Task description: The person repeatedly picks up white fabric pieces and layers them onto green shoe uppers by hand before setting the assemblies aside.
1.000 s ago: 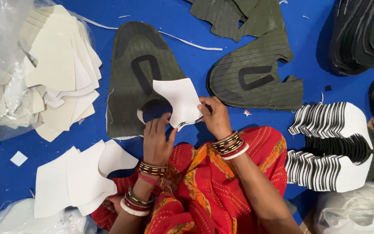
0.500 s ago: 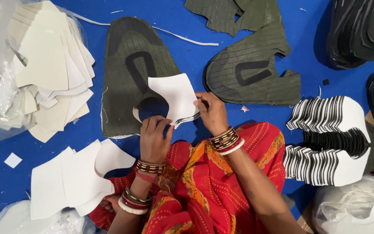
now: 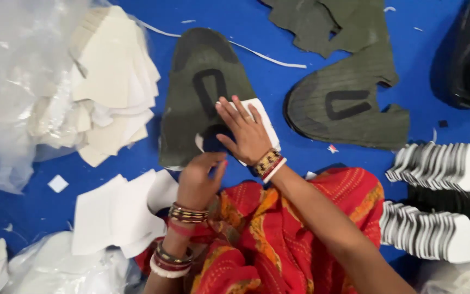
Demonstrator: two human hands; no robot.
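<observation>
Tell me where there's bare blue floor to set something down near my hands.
The widest bare patch lies between the cream stack and the green upper. A narrower strip separates that upper from the second green upper. It is crowded where the right hand presses the white liner, and beside the left hand by the white pieces.

The scene is evenly and brightly lit from above; only soft shadows are cast. Glare is seen on the clear plastic bag (image 3: 12,81). Slight motion blur is noticed throughout.
</observation>
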